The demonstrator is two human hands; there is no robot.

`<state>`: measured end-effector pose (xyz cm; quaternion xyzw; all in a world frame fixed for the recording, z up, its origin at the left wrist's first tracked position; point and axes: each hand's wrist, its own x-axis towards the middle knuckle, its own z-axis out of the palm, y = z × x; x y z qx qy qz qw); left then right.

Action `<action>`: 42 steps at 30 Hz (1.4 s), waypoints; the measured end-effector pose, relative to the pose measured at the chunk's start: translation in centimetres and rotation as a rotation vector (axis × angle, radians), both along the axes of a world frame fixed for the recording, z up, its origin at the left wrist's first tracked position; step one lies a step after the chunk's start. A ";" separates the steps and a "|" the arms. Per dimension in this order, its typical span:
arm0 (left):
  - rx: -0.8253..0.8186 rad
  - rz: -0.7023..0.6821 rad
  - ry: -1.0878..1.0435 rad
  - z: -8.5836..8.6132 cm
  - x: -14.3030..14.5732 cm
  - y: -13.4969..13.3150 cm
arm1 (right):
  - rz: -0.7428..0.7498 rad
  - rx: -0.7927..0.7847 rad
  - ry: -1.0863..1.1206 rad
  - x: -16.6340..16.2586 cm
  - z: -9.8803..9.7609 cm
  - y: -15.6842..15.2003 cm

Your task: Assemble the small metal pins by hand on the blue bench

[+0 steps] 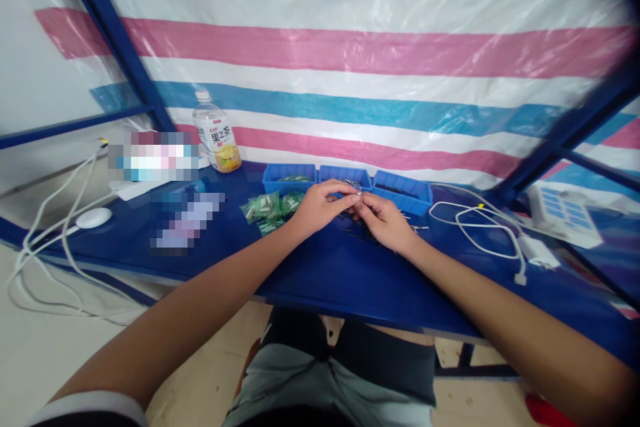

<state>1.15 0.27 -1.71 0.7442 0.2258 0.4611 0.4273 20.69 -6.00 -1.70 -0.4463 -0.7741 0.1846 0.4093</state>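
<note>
My left hand and my right hand meet over the middle of the blue table, fingertips pinched together on a tiny part too small to name. A heap of small green circuit boards lies just left of my left hand. Thin dark pins are scattered on the table under my right hand. Three blue trays stand in a row behind my hands: left tray, middle tray, right tray.
A tea bottle stands at the back left. White cables and a charger plug lie on the right, a white power strip beyond them. More white cables hang off the left edge. A striped tarp forms the back wall.
</note>
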 end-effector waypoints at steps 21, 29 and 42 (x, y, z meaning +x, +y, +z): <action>0.015 -0.004 0.030 0.1 0.2 0.0 | 0.031 -0.059 0.073 -0.5 0.5 -0.5; -0.050 -0.003 0.018 0.8 0.0 -0.1 | 0.000 -0.008 0.039 -0.2 0.5 -0.2; -0.134 -0.023 -0.058 0.3 0.2 0.4 | -0.088 -0.003 0.013 -0.2 -0.1 0.0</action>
